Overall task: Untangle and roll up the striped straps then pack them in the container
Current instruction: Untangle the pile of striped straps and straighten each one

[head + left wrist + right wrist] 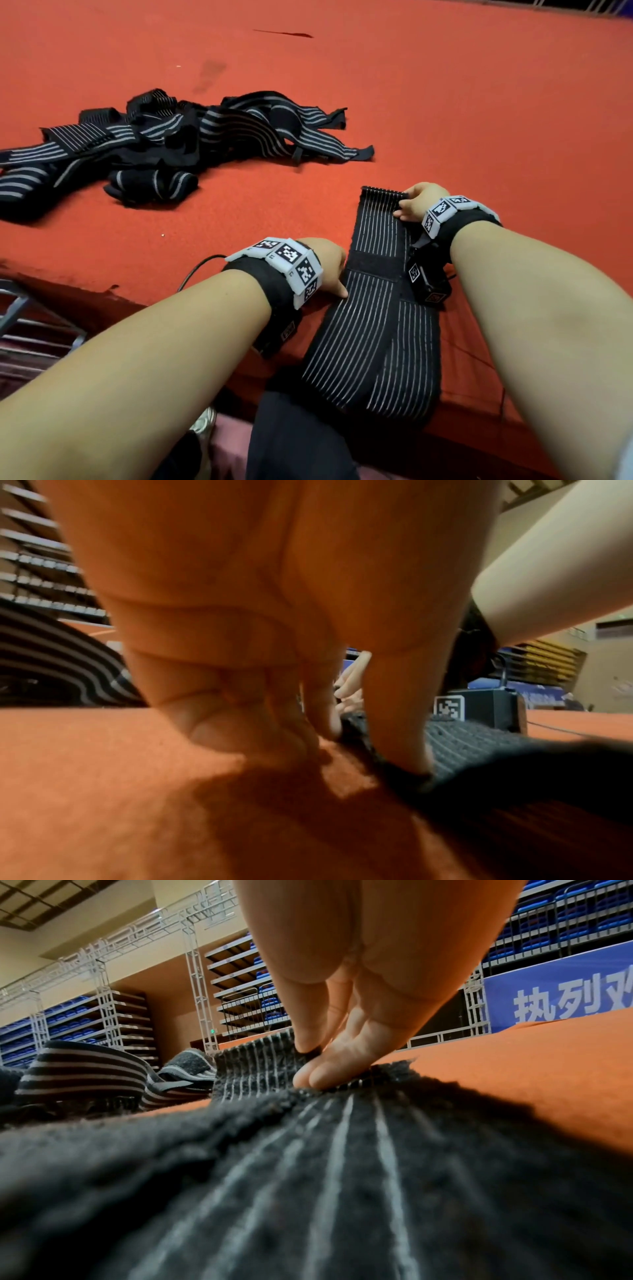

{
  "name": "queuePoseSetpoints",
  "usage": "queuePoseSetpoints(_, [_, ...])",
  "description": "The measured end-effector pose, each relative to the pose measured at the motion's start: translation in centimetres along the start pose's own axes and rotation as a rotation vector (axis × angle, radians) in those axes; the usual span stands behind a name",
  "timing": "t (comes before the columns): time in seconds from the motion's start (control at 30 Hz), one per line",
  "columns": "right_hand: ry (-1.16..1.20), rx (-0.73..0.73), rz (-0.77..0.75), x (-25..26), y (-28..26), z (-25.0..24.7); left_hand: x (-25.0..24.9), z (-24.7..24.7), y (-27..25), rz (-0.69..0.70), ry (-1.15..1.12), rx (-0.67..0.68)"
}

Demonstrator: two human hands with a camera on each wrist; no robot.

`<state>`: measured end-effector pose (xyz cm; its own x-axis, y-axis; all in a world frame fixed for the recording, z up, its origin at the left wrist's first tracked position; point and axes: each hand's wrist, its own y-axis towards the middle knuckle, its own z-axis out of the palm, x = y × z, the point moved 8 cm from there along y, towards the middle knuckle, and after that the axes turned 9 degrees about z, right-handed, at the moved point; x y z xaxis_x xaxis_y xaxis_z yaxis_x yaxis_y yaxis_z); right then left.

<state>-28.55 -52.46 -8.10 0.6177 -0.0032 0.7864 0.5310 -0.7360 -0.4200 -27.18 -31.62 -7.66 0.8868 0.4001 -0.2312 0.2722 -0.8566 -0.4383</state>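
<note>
One black strap with thin white stripes (376, 308) lies flat on the red table cloth (479, 120), and its near end hangs over the table's front edge. My right hand (409, 205) pinches the far right corner of this strap (260, 1064) between thumb and fingers, with the end turned up. My left hand (330, 270) is at the strap's left edge beside a plain black patch (375, 265). Its thumb (400, 745) bears down on the strap's edge (479, 739) and the curled fingers (318, 712) meet that edge. A tangled pile of striped straps (171, 144) lies at the far left.
The table's front edge (85, 291) runs diagonally at lower left, with a metal frame (20, 308) below it. A thin black cable (197, 270) lies behind my left wrist. A dark streak (284, 33) marks the cloth far back. The pile (85, 1074) sits left of my right hand.
</note>
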Motion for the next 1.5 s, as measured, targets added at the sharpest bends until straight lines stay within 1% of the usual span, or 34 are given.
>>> queuePoseSetpoints(0.07, [-0.002, -0.015, 0.018, -0.1, 0.1, -0.3, 0.2, -0.4, 0.4, -0.003, -0.048, -0.087])
queuePoseSetpoints(0.1, [0.001, -0.025, 0.022, -0.1, 0.0, -0.6, 0.1, -0.3, 0.6, 0.005, -0.09, -0.105])
queuePoseSetpoints(0.17, [0.009, -0.056, 0.019, -0.1, 0.2, -1.1, -0.2, 0.0, 1.1, 0.04, -0.147, -0.108])
queuePoseSetpoints(0.27, [-0.007, -0.073, 0.015, -0.1, 0.3, -1.2, -0.5, 0.1, 1.4, 0.075, -0.168, -0.112])
queuePoseSetpoints(0.37, [0.017, -0.081, 0.055, -0.4, 0.5, -1.0, -0.3, 0.1, 1.5, 0.075, -0.185, -0.112])
queuePoseSetpoints(0.5, [0.006, -0.069, 0.097, -0.1, 0.3, -0.9, 0.1, 0.0, 1.0, 0.055, -0.275, -0.147])
queuePoseSetpoints(0.63, [-0.042, -0.059, 0.057, 1.0, -1.7, -1.1, 0.5, -0.4, -0.1, 0.018, -0.317, -0.176])
queuePoseSetpoints(0.77, [-0.128, -0.063, -0.008, 3.1, -4.8, -0.9, 1.4, -1.5, -2.1, -0.04, -0.291, -0.227])
queuePoseSetpoints(0.93, [-0.312, -0.071, -0.121, 6.6, -9.2, 0.0, 3.3, -3.1, -6.0, -0.14, -0.236, -0.31])
queuePoseSetpoints(1.07, [-0.394, -0.042, -0.195, 9.3, -12.4, 2.2, 5.4, -4.1, -9.7, -0.2, -0.272, -0.376])
queuePoseSetpoints(1.17, [-0.435, -0.009, -0.212, 10.8, -14.0, 4.7, 7.7, -4.4, -12.7, -0.247, -0.287, -0.415])
queuePoseSetpoints(1.27, [-0.406, 0.074, -0.202, 12.0, -15.4, 8.3, 10.7, -4.2, -15.6, -0.304, -0.299, -0.447])
queuePoseSetpoints(1.37, [-0.482, 0.073, -0.264, 13.7, -17.0, 12.6, 14.2, -3.9, -18.3, -0.37, -0.316, -0.479])
queuePoseSetpoints(1.43, [-0.431, 0.141, -0.262, 14.4, -17.6, 15.7, 16.4, -3.7, -19.9, -0.414, -0.33, -0.499])
queuePoseSetpoints(1.5, [-0.332, 0.232, -0.204, 14.5, -17.9, 18.4, 18.5, -3.3, -21.2, -0.45, -0.346, -0.511])
